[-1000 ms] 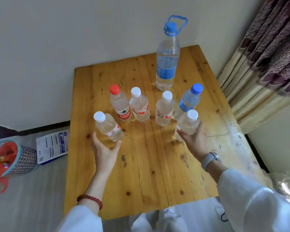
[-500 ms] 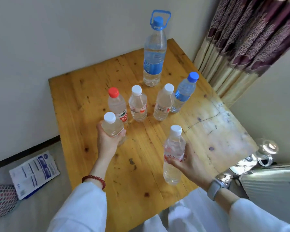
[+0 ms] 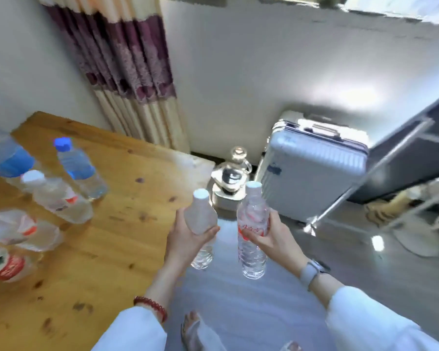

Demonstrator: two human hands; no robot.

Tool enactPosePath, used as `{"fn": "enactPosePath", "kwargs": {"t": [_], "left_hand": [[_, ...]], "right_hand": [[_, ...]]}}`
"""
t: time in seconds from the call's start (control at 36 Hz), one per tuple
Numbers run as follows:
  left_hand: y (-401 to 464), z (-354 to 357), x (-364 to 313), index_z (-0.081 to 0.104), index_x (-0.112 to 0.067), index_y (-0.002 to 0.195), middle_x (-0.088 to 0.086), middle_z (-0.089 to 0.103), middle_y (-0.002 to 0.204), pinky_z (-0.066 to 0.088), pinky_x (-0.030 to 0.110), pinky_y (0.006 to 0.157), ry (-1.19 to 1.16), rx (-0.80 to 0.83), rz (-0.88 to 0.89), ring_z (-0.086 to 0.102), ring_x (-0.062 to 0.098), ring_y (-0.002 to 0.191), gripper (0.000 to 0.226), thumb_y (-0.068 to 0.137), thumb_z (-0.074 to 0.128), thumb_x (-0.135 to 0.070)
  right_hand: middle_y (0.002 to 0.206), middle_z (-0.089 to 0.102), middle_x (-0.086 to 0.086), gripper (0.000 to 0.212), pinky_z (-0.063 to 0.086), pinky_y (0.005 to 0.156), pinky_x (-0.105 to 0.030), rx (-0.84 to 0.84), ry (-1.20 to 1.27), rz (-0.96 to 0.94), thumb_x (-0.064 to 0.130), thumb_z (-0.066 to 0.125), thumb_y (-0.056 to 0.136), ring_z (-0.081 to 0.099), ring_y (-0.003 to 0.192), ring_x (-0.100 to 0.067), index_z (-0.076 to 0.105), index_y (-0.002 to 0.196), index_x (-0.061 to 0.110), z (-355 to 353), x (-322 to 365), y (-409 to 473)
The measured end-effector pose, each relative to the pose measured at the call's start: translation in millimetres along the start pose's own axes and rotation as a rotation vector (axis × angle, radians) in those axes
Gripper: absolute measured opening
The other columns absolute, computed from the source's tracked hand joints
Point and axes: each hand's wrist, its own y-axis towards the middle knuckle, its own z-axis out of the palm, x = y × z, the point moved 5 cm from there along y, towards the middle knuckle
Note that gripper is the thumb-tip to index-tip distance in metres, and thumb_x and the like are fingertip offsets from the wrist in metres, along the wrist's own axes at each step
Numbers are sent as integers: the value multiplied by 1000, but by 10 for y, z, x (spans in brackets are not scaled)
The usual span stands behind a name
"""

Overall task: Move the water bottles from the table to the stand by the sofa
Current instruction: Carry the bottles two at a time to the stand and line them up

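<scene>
Lifted off table [image 3: 91, 249], bottles [image 3: 200, 219] fill both hands [image 3: 188, 239].

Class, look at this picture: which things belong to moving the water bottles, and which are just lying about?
Part of the job:
left hand, holding one white-capped bottle
right hand, holding a second bottle
blue-capped bottle and others on the wooden table

Just lying about:
suitcase
curtain
glass decanter
</scene>
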Motion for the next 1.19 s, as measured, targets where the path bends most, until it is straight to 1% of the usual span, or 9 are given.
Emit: {"fn": "enactPosePath", "kwargs": {"t": [0.08, 0.17, 0.25, 0.31, 0.36, 0.53, 0.67, 0.81, 1.19], "left_hand": [[-170, 873, -508, 40, -32, 108, -4, 57, 100, 43, 32, 75, 7, 141, 88, 56, 22, 93, 69, 56, 83, -42], [-528, 1814, -1015, 36, -38, 100, -8, 56, 96, 39, 25, 71, 28, 317, 200, 54, 16, 86, 62, 58, 81, -46], [-995, 2748, -1482, 41, -42, 92, -12, 53, 93, 37, 4, 63, 17, 467, 342, 54, 0, 80, 51, 61, 81, -39], [-1337, 3377, -1726, 40, -47, 94, -12, 53, 95, 39, 11, 65, 43, 579, 376, 56, -1, 83, 51, 61, 79, -42], [-1694, 3980, -1953, 36, -39, 103, -11, 55, 95, 41, 22, 68, 79, 670, 384, 58, 11, 86, 60, 62, 80, -41], [-2815, 5564, -2578, 32, -35, 106, -6, 57, 100, 44, 28, 70, 193, 935, 519, 58, 15, 89, 64, 62, 78, -46], [-3635, 6765, -3048, 40, -35, 97, -9, 62, 93, 44, 27, 64, 291, 1082, 636, 61, 14, 85, 59, 54, 77, -53], [-4458, 7966, -3486, 35, -39, 90, -11, 60, 87, 47, 33, 64, 349, 1213, 838, 59, 17, 81, 59, 52, 76, -58], [-7082, 11160, -4913, 33, -27, 84, -1, 60, 87, 49, 36, 64, 358, 1532, 1065, 60, 25, 81, 59, 56, 76, -56]], "right_hand": [[101, 65, 6, 57, 49, 80, -38, -147, 7, 93, 64, 66, 67, 62, 96, -22, 39, 102, 29, -721, -613, -388], [105, 66, 3, 66, 49, 79, -38, -279, -30, 181, 69, 61, 68, 62, 97, -24, 36, 113, 28, -1424, -1295, -865], [109, 65, 0, 75, 46, 76, -33, -411, -26, 271, 68, 60, 68, 61, 101, -26, 34, 122, 23, -2113, -1998, -1378], [111, 65, 1, 75, 47, 80, -35, -486, 3, 339, 67, 61, 69, 61, 103, -26, 35, 123, 23, -2547, -2455, -1747], [106, 66, -1, 72, 48, 79, -36, -565, -19, 418, 66, 61, 69, 61, 100, -28, 37, 121, 23, -2964, -2885, -2125], [106, 66, -1, 69, 51, 80, -39, -794, 35, 642, 65, 61, 69, 62, 98, -30, 41, 119, 23, -3937, -3983, -3251], [83, 56, 10, 57, 42, 67, -31, -972, 169, 818, 65, 62, 66, 61, 91, -27, 38, 101, 27, -4492, -4842, -4079], [102, 64, 0, 65, 46, 70, -33, -1087, 203, 941, 68, 60, 64, 62, 95, -29, 39, 105, 22, -5095, -5683, -4775], [103, 63, 2, 66, 52, 81, -40, -1414, 422, 1139, 66, 62, 65, 63, 92, -24, 37, 109, 23, -7200, -7576, -6611]]}}
